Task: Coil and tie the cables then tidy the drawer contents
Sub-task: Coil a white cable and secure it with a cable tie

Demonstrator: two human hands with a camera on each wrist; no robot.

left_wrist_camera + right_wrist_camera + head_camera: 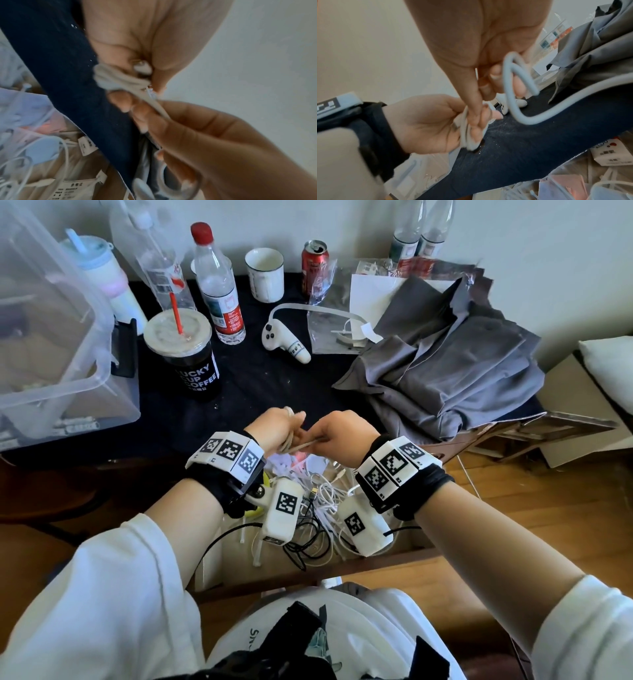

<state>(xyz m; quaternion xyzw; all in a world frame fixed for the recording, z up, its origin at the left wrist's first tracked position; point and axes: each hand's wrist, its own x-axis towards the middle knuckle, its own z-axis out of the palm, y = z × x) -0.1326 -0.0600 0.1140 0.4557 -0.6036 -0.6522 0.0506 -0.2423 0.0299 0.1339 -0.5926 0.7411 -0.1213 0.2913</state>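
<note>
Above the open drawer [308, 573], my left hand [286, 433] grips a small coil of white cable [116, 79], whose plug [142, 67] shows against the palm. My right hand [323, 440] pinches a thin pale tie strip [305, 444] that runs from the coil. In the right wrist view, the right thumb and forefinger [476, 119] press the strip against the coil [465, 135] in the left hand [426, 121]. A thicker white cable loop [513, 94] hangs by the right hand's lower fingers. Inside the drawer lies a tangle of white and black cables [322, 498].
On the dark tabletop [260, 385] stand a coffee cup [185, 354], bottles [219, 285], a mug [265, 273] and a red can [315, 268]. A white controller [284, 338], a plastic bag [335, 330], a grey cloth [445, 364] and a clear box [51, 337] also sit there.
</note>
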